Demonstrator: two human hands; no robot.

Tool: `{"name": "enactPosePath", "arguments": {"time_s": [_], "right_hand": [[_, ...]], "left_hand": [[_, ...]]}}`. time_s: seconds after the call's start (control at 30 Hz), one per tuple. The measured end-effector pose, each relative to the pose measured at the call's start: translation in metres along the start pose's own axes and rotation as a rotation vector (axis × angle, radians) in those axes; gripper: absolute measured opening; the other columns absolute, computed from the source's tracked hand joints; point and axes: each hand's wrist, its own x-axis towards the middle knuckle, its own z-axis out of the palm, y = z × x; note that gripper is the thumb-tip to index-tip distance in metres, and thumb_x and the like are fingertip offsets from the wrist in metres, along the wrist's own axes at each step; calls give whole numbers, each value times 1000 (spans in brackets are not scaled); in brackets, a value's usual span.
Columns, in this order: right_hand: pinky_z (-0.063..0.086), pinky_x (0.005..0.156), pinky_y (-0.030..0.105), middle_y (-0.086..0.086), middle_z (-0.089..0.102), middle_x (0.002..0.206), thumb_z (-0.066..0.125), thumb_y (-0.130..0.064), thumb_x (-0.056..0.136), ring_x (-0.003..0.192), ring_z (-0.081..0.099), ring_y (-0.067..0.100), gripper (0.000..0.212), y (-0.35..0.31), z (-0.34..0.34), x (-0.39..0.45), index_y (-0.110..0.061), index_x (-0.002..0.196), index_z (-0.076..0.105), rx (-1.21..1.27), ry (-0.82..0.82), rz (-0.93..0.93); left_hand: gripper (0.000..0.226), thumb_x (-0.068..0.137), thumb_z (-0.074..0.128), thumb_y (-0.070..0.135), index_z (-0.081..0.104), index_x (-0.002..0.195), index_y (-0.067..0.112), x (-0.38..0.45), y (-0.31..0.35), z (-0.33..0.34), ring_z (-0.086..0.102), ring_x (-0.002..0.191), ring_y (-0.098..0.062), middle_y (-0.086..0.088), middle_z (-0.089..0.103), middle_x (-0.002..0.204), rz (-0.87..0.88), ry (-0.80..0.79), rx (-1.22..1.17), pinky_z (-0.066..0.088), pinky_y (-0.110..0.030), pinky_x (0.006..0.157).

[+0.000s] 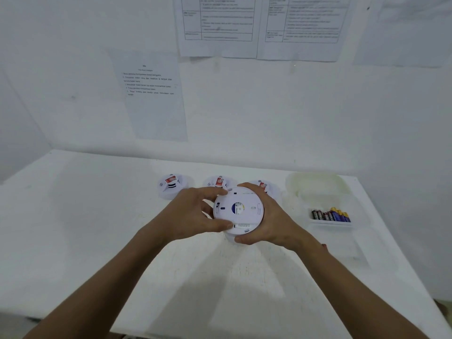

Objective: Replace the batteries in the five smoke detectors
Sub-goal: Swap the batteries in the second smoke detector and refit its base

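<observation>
Both hands hold a round white smoke detector (238,209) above the middle of the white table (97,228), its back plate with a small round label facing me. My left hand (195,212) grips its left rim; my right hand (269,216) wraps its right rim. Behind it, three more white smoke detectors stand in a row, each with a red tag: one at the left (171,186), one in the middle (219,182), one at the right (265,186), partly hidden by my right hand. Several batteries (330,214) lie in a shallow white tray (332,224) to the right.
A pale, translucent container (318,185) stands at the back right of the table. Printed sheets (151,94) are stuck on the white wall behind. The table's right edge (401,253) runs close to the tray.
</observation>
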Motion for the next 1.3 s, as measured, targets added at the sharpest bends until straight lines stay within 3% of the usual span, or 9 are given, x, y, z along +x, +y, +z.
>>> {"name": "enactPosePath", "arguments": {"time_s": [0.13,0.23,0.4,0.6,0.7,0.87,1.03,1.17,1.3], "right_hand": [[50,89,16,-21,58,124,90,3,57,118,55,4,96,4,5,-2,-18,138,43,3,27,-3],[50,87,15,-20,60,122,91,5,57,117,57,6,95,5,8,-4,-21,136,45,1,39,-4],[53,89,21,-14,63,122,92,5,55,117,59,12,94,6,11,-5,-21,134,48,-13,54,-14],[53,90,22,-11,63,122,91,-4,54,115,60,13,92,4,10,-7,-22,134,49,-20,52,-7],[53,88,22,-8,62,123,90,-2,55,115,59,12,93,3,7,-9,-20,135,47,0,52,9],[53,89,23,-5,59,127,91,3,56,116,57,11,95,2,-1,-12,-19,136,46,-2,51,19],[54,90,25,-6,62,123,94,-2,54,114,60,12,94,4,8,-14,-19,134,49,-44,50,19],[54,91,26,-8,63,122,95,-6,51,112,60,11,95,6,16,-15,-20,134,49,-58,49,27],[55,89,26,-7,64,120,94,-6,52,110,61,12,93,9,16,-15,-22,133,49,-54,27,32]], "left_hand": [[71,61,88,39,59,124,23,-1,6,2,67,74,-1,14,63,110,13,25,90,54,-13,62],[68,60,89,38,61,118,20,-3,11,2,66,70,-2,15,62,101,17,28,138,55,-17,58],[61,60,87,42,61,110,20,-8,15,7,64,80,-10,10,62,101,6,45,265,48,-16,50],[57,59,84,51,63,100,16,-7,12,14,62,80,-13,5,64,95,11,66,317,47,-23,51],[57,61,83,50,64,106,20,-8,11,10,65,79,-9,9,66,102,69,41,270,56,-31,64],[71,61,87,46,59,124,28,-8,7,3,68,79,1,19,59,119,47,-19,143,53,-12,68],[67,55,86,46,65,112,19,-8,1,10,57,93,-4,15,52,112,91,11,261,56,-25,76],[64,47,64,63,56,96,23,-12,2,14,51,87,-9,19,40,97,107,-4,391,53,-31,72],[69,45,58,68,53,95,20,-12,-3,13,51,84,-12,13,41,98,152,1,433,53,-31,68]]}}
